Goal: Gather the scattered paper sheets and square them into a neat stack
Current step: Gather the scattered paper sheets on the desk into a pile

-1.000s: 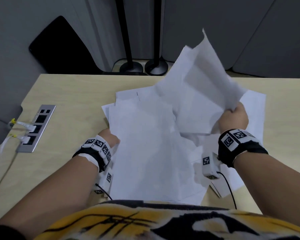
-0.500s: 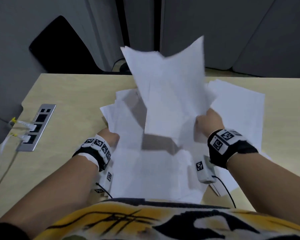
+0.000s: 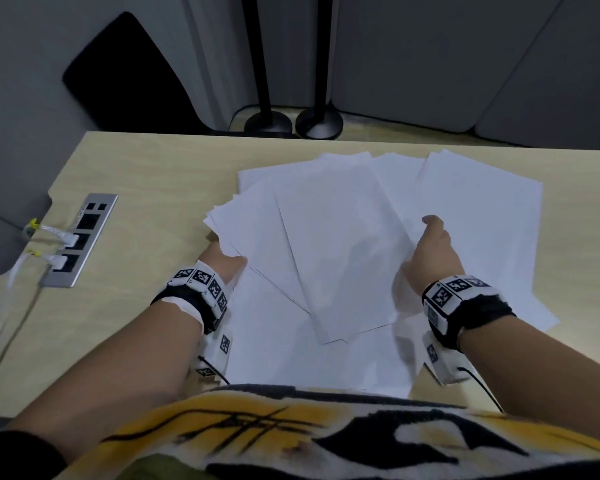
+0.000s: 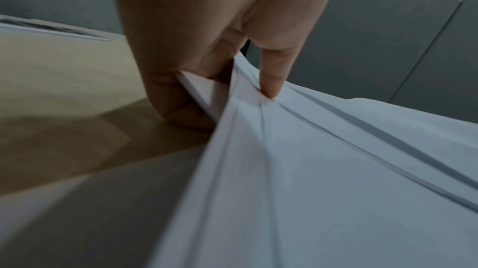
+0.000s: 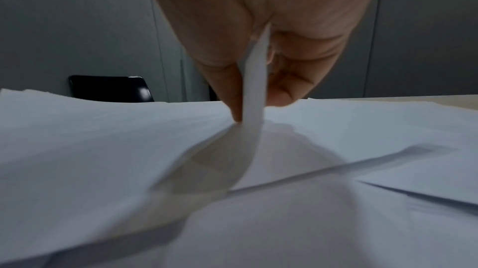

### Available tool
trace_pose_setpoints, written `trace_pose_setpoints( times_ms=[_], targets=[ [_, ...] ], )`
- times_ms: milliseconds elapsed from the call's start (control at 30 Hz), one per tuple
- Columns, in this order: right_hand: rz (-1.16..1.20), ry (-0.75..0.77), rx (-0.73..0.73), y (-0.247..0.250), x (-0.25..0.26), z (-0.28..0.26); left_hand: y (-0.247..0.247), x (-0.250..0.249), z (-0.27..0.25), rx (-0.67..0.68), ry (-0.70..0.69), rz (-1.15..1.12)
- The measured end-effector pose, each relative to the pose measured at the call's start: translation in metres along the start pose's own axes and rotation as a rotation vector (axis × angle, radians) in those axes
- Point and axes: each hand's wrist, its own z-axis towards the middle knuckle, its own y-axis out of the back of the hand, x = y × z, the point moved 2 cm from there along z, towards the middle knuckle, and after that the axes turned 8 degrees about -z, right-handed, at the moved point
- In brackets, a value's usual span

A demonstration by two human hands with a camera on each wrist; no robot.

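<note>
Several white paper sheets (image 3: 340, 244) lie fanned and overlapping on the light wooden table (image 3: 146, 174). My left hand (image 3: 222, 261) holds the pile's left edge; the left wrist view shows its thumb (image 4: 271, 80) pressing on top of the sheets (image 4: 323, 170) and curled fingers (image 4: 181, 108) under them. My right hand (image 3: 430, 251) is at the right edge of the top sheets. In the right wrist view it pinches an upturned paper edge (image 5: 254, 88) between thumb (image 5: 227, 80) and fingers (image 5: 289, 84). More sheets (image 3: 482, 216) spread out to the right of that hand.
A metal socket panel (image 3: 80, 237) with white plugs and cables is set into the table at the left. Two black stand bases (image 3: 267, 124) and a black chair (image 3: 129, 74) are behind the far edge. Grey partitions close the back.
My right hand has swung the raised sheets leftward and lowered them flat onto the pile. My left hand has stayed at the pile's left edge.
</note>
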Motion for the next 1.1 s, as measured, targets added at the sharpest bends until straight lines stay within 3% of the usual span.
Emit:
trace_pose_setpoints(
  times_ms=[267,367,500,600,700,933,1033,1100],
  targets=[
    [-0.142,0.4,0.232,-0.005,0.016,-0.001,0.003,0.003,0.003,0.018,0.063,-0.198],
    [-0.17,0.477,0.299,-0.014,0.032,-0.005,0.001,0.006,0.004,0.053,0.047,-0.291],
    [-0.174,0.425,0.301,-0.021,0.036,-0.004,0.003,0.009,0.005,0.122,0.062,-0.244],
    [-0.166,0.226,0.177,-0.019,0.02,0.004,0.002,-0.001,-0.003,0.1,0.003,-0.199],
    [-0.081,0.073,0.197,-0.018,-0.003,0.014,0.002,-0.01,-0.009,0.058,-0.099,-0.177],
    [0.247,0.149,0.095,0.003,0.008,0.013,0.014,-0.026,-0.018,0.086,-0.254,-0.353],
    [0.278,0.201,0.171,0.007,0.019,0.011,0.02,-0.036,-0.019,0.101,-0.305,-0.368],
    [0.16,0.238,0.292,0.0,0.024,0.008,0.021,-0.038,-0.02,0.118,-0.308,-0.394]
  ],
)
